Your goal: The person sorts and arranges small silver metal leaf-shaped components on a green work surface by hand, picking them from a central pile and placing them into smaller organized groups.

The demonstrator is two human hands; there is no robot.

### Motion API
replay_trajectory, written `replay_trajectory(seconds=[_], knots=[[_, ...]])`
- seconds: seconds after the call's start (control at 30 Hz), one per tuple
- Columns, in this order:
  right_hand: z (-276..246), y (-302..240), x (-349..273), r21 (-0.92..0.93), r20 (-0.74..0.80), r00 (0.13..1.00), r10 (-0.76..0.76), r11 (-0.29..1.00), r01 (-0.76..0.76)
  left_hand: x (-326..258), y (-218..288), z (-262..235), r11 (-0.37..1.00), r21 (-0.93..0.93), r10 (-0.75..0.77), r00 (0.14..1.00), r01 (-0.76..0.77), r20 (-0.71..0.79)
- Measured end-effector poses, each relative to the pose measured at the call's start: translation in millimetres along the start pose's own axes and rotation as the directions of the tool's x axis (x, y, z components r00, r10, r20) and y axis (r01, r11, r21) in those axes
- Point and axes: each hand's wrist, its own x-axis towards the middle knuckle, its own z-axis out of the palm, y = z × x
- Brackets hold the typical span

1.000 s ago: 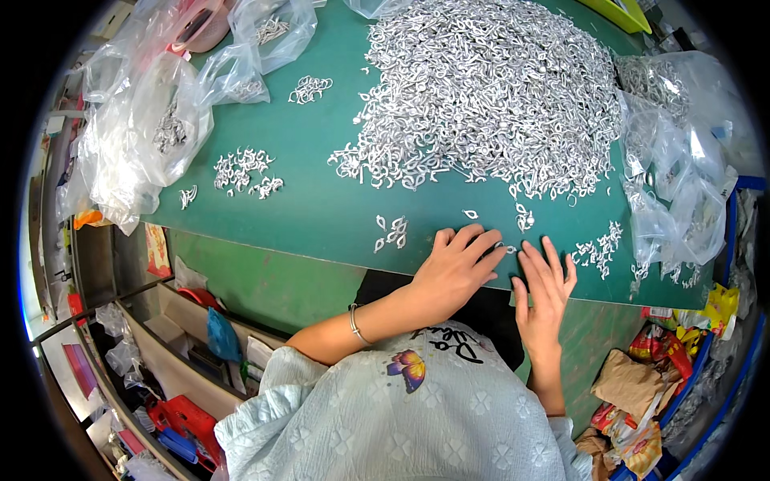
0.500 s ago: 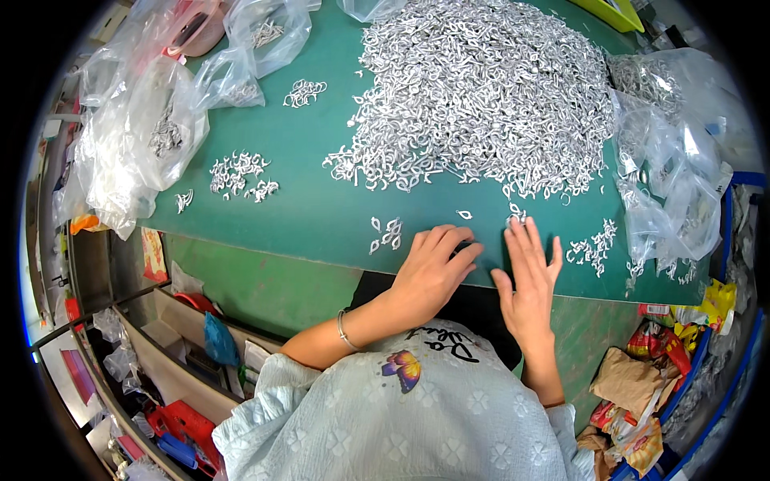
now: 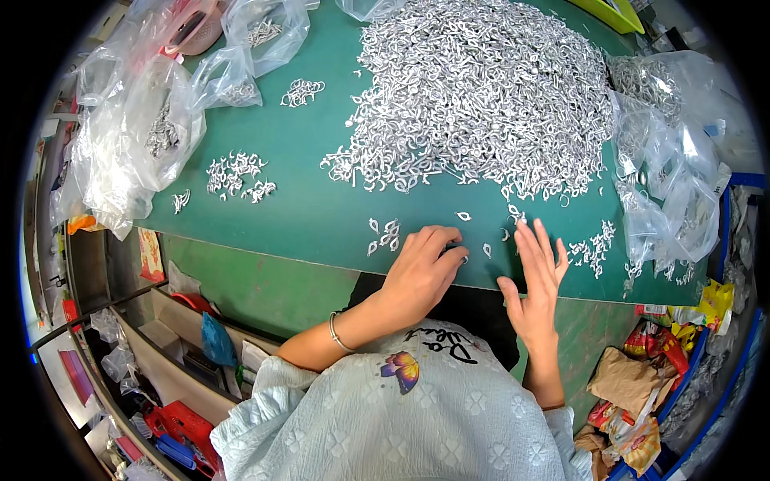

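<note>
My left hand [image 3: 423, 268] is curled over the near edge of the green tabletop, its fingers drawn together. Whatever lies under those fingertips is too small to make out. My right hand [image 3: 535, 276] is held open with the fingers stretched and the thumb apart, close to a curved silver piece [image 3: 504, 235]. Between the hands lies one teardrop-shaped silver piece [image 3: 488, 250]. Another teardrop piece [image 3: 463, 216] sits farther back. A small group of teardrop pieces [image 3: 390, 234] is left of my left hand. Behind everything spreads a large heap of small silver metal pieces [image 3: 485, 96].
Small piles of curved pieces [image 3: 234, 174] lie at the left, and another pile [image 3: 594, 247] is right of my right hand. Clear plastic bags [image 3: 132, 160] crowd the left side; more bags [image 3: 670, 176] stand at the right. A yellow-green tray [image 3: 607, 12] is at the back.
My left hand has drawn left and its fingers have curled in. My right hand has shifted slightly right. A teardrop piece and a curved piece now show between them.
</note>
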Motion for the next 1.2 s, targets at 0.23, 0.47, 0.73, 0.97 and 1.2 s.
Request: replay_trajectory(seconds=[0.23, 0.47, 0.73, 0.97, 1.2], knots=[[-7.3, -1.8, -5.3, -0.153, 0.21, 0.977, 0.031, 0.988, 0.002, 0.0, 0.2, -2.5, 1.0, -0.009, -0.004, 0.999, 0.004, 0.04], [-6.0, -10.7, -11.6, -0.077, 0.21, 0.977, 0.038, 0.997, -0.023, -2.1, 6.0, -0.3, 0.998, -0.03, -0.049, 0.999, 0.049, -0.003], [-8.3, -6.2, -30.6, 0.052, 0.251, 0.968, 0.021, 0.998, -0.035, -19.2, 13.0, -20.2, 0.877, -0.471, -0.056, 0.994, 0.093, 0.092], [-10.5, 5.3, -36.8, -0.196, 0.239, 0.968, 0.071, 0.98, -0.023, -43.4, 3.8, 3.5, 0.524, -0.598, -0.156, 0.758, 0.607, 0.633], [-2.6, -3.3, -30.9, -0.189, 0.238, 0.965, 0.11, 0.98, -0.065, -50.9, -9.6, 27.8, 0.219, -0.659, -0.207, 0.695, 0.719, 0.689]])
